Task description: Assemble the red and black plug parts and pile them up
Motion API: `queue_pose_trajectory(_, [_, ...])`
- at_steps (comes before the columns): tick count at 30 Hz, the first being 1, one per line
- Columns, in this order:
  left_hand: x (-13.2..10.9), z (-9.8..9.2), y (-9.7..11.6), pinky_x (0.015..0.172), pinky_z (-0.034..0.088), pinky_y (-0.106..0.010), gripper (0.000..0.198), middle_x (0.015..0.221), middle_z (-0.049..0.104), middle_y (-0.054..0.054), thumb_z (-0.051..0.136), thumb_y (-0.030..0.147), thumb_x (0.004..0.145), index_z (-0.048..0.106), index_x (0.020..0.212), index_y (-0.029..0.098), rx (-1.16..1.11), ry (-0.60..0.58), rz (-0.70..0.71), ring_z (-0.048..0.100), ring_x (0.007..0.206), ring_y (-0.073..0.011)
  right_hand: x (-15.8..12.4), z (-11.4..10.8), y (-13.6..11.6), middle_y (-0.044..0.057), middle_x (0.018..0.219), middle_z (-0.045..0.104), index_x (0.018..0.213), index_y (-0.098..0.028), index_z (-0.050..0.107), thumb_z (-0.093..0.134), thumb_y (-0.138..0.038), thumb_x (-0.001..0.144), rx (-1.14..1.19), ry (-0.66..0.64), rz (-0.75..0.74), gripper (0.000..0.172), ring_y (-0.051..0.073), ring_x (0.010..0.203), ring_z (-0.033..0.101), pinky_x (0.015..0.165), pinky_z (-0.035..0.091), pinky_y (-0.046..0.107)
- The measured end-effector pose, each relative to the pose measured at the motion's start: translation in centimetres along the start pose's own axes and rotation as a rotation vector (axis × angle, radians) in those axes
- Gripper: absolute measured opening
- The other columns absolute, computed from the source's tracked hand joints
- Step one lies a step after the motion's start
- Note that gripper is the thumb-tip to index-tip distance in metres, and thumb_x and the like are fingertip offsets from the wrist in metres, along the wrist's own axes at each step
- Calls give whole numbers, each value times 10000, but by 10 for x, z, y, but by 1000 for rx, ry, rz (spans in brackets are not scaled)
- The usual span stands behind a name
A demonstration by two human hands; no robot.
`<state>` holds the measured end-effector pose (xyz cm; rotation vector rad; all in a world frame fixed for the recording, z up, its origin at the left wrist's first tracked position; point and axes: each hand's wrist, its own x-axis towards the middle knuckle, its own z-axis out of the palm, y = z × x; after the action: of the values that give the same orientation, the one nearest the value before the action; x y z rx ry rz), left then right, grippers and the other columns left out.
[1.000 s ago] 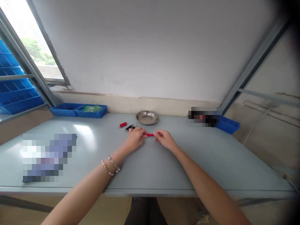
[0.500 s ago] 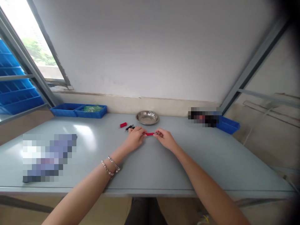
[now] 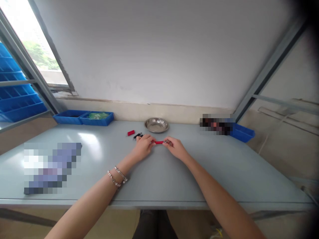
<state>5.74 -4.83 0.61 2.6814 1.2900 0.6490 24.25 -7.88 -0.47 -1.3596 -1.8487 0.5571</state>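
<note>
Between my two hands lies a slim red rod [image 3: 159, 142], level and just above or on the table; a small shiny piece shows at its right end. My left hand [image 3: 144, 146] pinches its left end with closed fingers. The right end is in the pinched fingers of my right hand [image 3: 176, 146]. Just left of my left hand are black slim pieces [image 3: 137, 135], partly hidden by it. Another red piece [image 3: 131, 133] lies a little further left. What kind of thing these pieces are is too small to tell.
A round metal dish [image 3: 157, 125] stands behind my hands near the wall. Two blue bins [image 3: 97, 121] sit at the back left, one holding green plastic. A blue bin [image 3: 242, 132] and a blurred-out item are at the back right. A pixelated bluish thing [image 3: 56, 167] lies front left.
</note>
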Motion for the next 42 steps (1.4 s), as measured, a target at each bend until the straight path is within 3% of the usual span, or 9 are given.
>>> queue_pose_trajectory(5, [0, 0, 1, 727, 290, -337, 152, 902, 588, -42, 431, 224, 839, 557, 909, 177, -8, -7, 8, 514, 900, -198, -1, 0, 0, 0, 626, 520, 705, -173, 555, 397, -333, 830, -49, -25, -39, 257, 117, 585, 435, 566, 340, 226])
queue_pose_trajectory(12, [0, -1, 2, 732, 289, -341, 152, 903, 592, -47, 427, 217, 838, 558, 903, 176, -15, -1, -4, 512, 901, -198, 0, 1, 3, -8, 681, 533, 833, -189, 561, 466, -321, 796, -46, 2, -34, 167, 113, 588, 444, 570, 353, 222])
queue_pose_trajectory(17, [0, -2, 2, 728, 291, -336, 148, 894, 590, -42, 435, 231, 836, 563, 893, 181, -14, -7, 4, 513, 897, -198, 0, 1, 3, 10, 664, 539, 688, -173, 543, 383, -318, 841, -75, -20, -64, 265, 123, 619, 460, 590, 350, 236])
queue_pose_trajectory(23, [0, -2, 2, 723, 293, -337, 154, 899, 589, -45, 426, 224, 837, 558, 905, 183, -3, -8, -8, 516, 889, -197, 1, 1, 6, -5, 694, 535, 836, -189, 556, 479, -333, 795, -67, 11, -44, 168, 116, 607, 454, 584, 356, 227])
queue_pose_trajectory(31, [0, -2, 1, 732, 301, -338, 175, 907, 591, -50, 406, 235, 846, 558, 913, 179, -4, -8, 4, 513, 913, -205, 1, 0, 3, -2, 649, 500, 676, -182, 511, 398, -298, 838, -126, -34, -94, 229, 125, 621, 436, 580, 337, 229])
queue_pose_trajectory(42, [0, -1, -1, 739, 306, -328, 154, 890, 588, -45, 435, 229, 833, 568, 897, 184, -11, -5, 21, 515, 888, -197, 0, -1, 0, -12, 610, 446, 627, -177, 485, 404, -268, 818, -126, -39, -83, 227, 114, 588, 396, 566, 313, 225])
